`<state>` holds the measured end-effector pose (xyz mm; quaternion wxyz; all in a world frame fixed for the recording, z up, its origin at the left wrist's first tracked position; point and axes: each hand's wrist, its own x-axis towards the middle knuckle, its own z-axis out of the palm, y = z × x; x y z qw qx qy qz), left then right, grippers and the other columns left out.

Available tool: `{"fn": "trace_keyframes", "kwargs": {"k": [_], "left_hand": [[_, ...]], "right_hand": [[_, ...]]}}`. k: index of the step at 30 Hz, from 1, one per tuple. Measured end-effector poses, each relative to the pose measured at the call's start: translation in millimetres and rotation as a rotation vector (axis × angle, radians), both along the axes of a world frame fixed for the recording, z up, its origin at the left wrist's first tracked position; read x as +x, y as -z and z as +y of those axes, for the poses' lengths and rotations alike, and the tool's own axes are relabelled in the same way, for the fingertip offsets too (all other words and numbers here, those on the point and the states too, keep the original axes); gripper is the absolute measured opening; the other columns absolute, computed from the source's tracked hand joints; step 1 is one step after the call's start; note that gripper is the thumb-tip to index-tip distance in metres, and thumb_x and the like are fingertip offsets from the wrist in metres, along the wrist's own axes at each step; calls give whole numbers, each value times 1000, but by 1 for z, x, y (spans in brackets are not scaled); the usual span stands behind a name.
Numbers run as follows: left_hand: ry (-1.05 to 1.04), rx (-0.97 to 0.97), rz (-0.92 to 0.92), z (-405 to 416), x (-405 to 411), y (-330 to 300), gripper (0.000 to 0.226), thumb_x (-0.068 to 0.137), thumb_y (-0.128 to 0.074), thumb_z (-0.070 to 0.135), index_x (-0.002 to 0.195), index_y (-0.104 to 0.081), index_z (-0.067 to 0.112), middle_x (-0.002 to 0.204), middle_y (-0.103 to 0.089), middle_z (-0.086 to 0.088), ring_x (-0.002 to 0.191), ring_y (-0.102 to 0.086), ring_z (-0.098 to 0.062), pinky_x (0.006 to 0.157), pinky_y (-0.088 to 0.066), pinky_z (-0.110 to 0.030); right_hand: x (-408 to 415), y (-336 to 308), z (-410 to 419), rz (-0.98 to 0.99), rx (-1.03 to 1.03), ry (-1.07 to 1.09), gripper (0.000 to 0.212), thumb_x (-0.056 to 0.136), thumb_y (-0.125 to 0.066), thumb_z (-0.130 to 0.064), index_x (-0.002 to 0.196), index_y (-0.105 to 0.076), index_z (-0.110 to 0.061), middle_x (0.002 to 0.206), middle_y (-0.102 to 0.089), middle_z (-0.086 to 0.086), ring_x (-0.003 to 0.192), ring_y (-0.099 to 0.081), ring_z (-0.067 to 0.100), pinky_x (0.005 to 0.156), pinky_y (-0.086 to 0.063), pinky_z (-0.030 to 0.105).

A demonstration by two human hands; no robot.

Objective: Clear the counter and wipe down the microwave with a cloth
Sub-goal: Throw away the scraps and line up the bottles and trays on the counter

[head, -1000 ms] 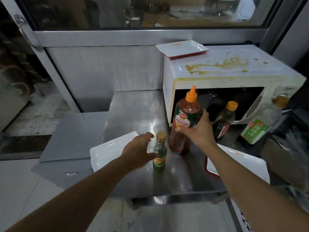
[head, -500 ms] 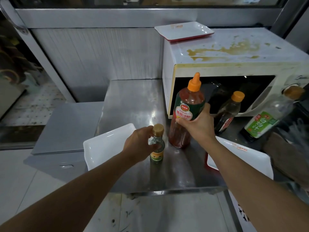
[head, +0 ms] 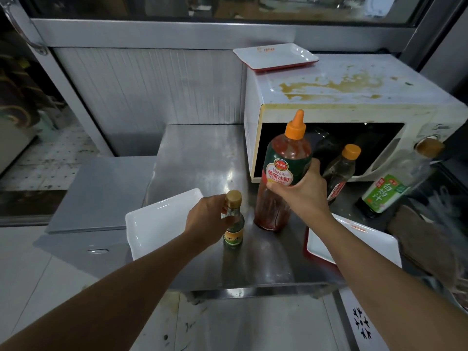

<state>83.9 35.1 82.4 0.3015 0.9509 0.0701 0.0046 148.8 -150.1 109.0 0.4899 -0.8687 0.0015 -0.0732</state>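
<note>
A white microwave (head: pixel 354 97) with brown stains on its top stands at the back right of the steel counter (head: pixel 202 153). My right hand (head: pixel 301 196) grips a tall ketchup bottle (head: pixel 283 168) with an orange nozzle, standing on the counter in front of the microwave. My left hand (head: pixel 205 221) holds the neck of a small green glass bottle (head: pixel 233 231) with a gold cap, upright on the counter. A dark sauce bottle (head: pixel 340 168) with an orange cap and a green-labelled bottle (head: pixel 390 188) stand further right. No cloth is visible.
A white tray (head: pixel 157 221) lies at the counter's left edge and another white tray (head: pixel 354 239) with a red underside at the right front. A third tray (head: pixel 274 57) sits on the microwave's back corner. A lower grey surface (head: pixel 101 188) adjoins on the left.
My left hand has closed round the small bottle's neck after reaching towards it. My right hand keeps its grip on the ketchup bottle. The camera has moved closer.
</note>
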Motion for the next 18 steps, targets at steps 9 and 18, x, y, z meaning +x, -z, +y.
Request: {"fn": "trace_keyframes", "kwargs": {"k": [9, 18], "left_hand": [[-92, 17, -10, 19, -14, -38, 22, 78, -67, 34, 96, -61, 21, 95, -66, 2, 90, -61, -22, 73, -46, -32], [-198, 71, -113, 50, -24, -101, 31, 79, -69, 37, 69, -42, 27, 80, -57, 1, 79, -57, -24, 67, -45, -31]], "right_hand": [[-6, -33, 17, -21, 3, -58, 80, 58, -88, -27, 123, -42, -15, 110, -61, -1, 90, -56, 10, 71, -45, 21], [-6, -82, 54, -86, 17, -118, 80, 57, -88, -27, 122, -44, -14, 112, -63, 3, 89, -57, 13, 70, -44, 22]]}}
